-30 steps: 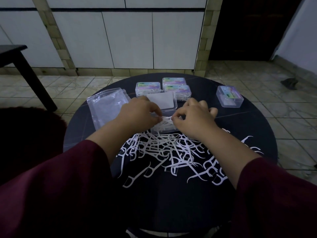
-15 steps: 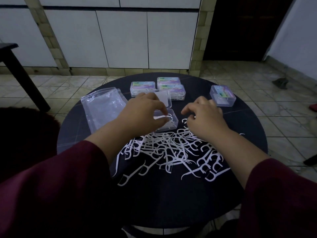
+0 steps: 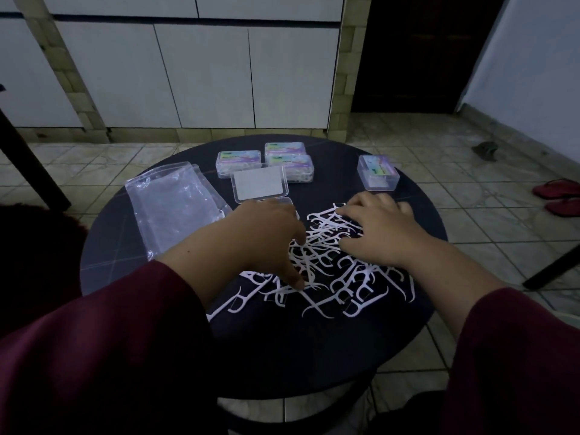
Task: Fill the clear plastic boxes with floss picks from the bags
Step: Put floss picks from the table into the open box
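Both hands [image 3: 320, 240] on floss picks [image 3: 354, 277]

The room was dim and bluish, with soft, faint shadows. Wide-angle distortion bent the white cabinet panels [image 3: 201, 73] near the edges; focus stayed fairly sharp.

Dim room; beige tiled floor [image 3: 439, 158], white cabinet doors [image 3: 204, 73], dark doorway [image 3: 417, 51], red sandals [image 3: 561, 196].
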